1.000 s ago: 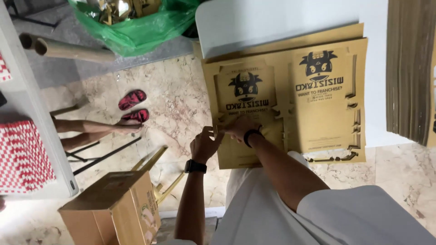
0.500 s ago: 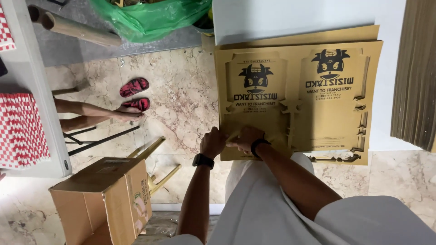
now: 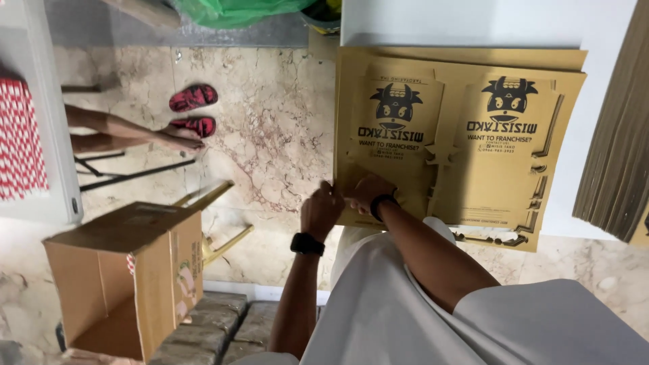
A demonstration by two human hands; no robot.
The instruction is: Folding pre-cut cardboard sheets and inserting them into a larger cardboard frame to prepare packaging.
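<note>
Left hand (image 3: 322, 211) and right hand (image 3: 368, 191) pinch the near corner of the flat cardboard sheet (image 3: 466, 145); fingers curled tight; sheet not yet folded; stack (image 3: 618, 155) beside it waits.

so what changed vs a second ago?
Both hands slid from the middle of the flat box blank's near edge to its near-left corner: left hand at the corner edge, right hand pressing on the box blank. Nothing picked up or released. The blank stack, open carton and red sandals look unmoved.
</note>
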